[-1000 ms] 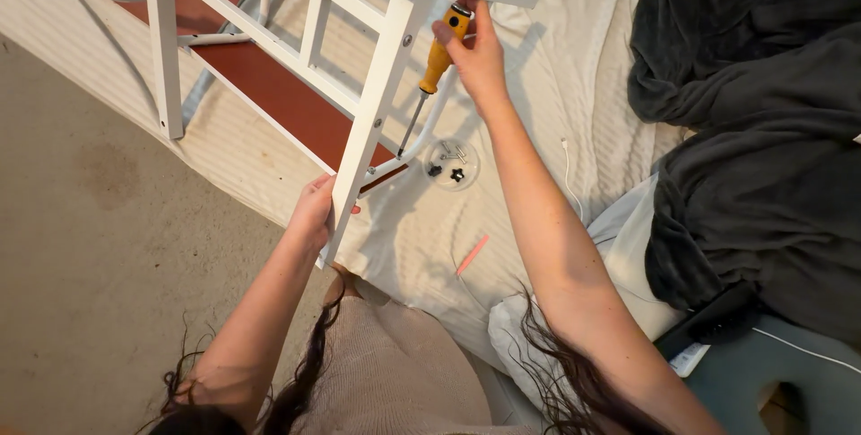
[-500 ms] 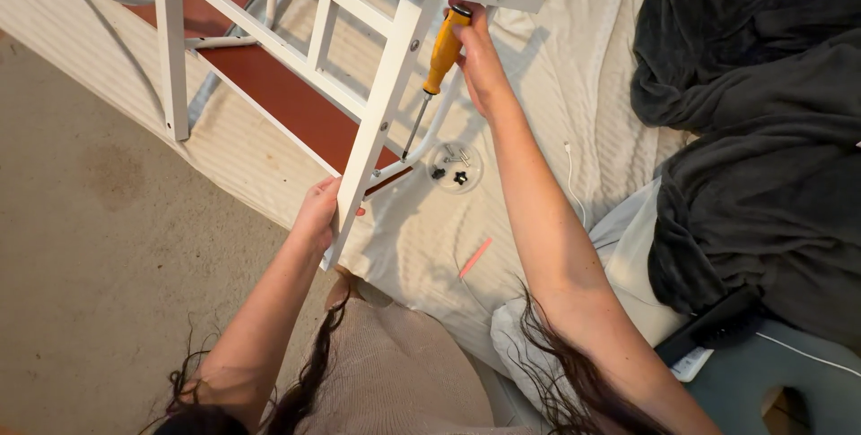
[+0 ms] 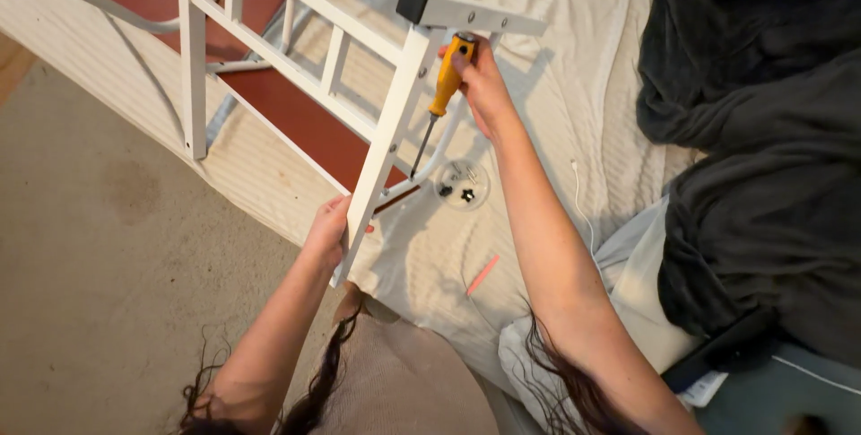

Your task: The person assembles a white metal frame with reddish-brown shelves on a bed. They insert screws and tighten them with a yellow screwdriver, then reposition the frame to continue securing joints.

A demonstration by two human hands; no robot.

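A white metal frame [image 3: 395, 112] with slats leans over a bed covered by a cream ribbed blanket [image 3: 556, 103]. My left hand [image 3: 330, 229] grips the lower end of its long leg. My right hand [image 3: 480, 85] holds a screwdriver [image 3: 439, 99] with a yellow handle, its thin shaft pointing down toward the leg near a curved white tube [image 3: 430, 161]. A small clear round dish [image 3: 463, 184] with a few dark screws lies on the blanket just below the screwdriver tip.
A dark grey blanket [image 3: 762, 157] is heaped at the right. A thin pink stick [image 3: 482, 274] lies on the cream blanket, a white cable [image 3: 583, 202] beside my right forearm. Beige carpet [image 3: 108, 291] fills the left. A red-brown panel [image 3: 296, 121] shows behind the frame.
The view has shifted slightly, and my right hand has slid the screwdriver a little lower along the frame's leg. My left hand keeps its grip on the leg.
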